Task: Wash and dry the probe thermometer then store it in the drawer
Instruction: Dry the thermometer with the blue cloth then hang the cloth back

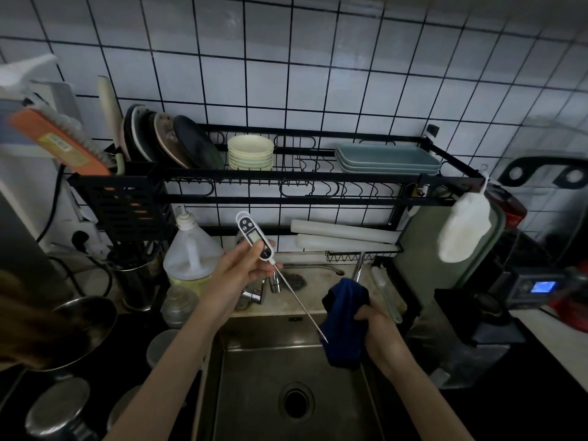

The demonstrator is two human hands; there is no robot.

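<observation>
Over the sink (270, 370), the left hand (238, 272) pinches the white body of the thermometer (256, 238) between thumb and fingers, display up, its thin probe slanting down to the right. The probe's tip ends just beside a dark blue cloth (345, 323), which the right hand (380, 329) grips bunched in closed fingers above the sink's right edge. Behind the hands, a tap (358, 268) stands at the sink's back edge, and a soap jug (191, 253) sits at its back-left corner under the dish rack (286, 179).
</observation>
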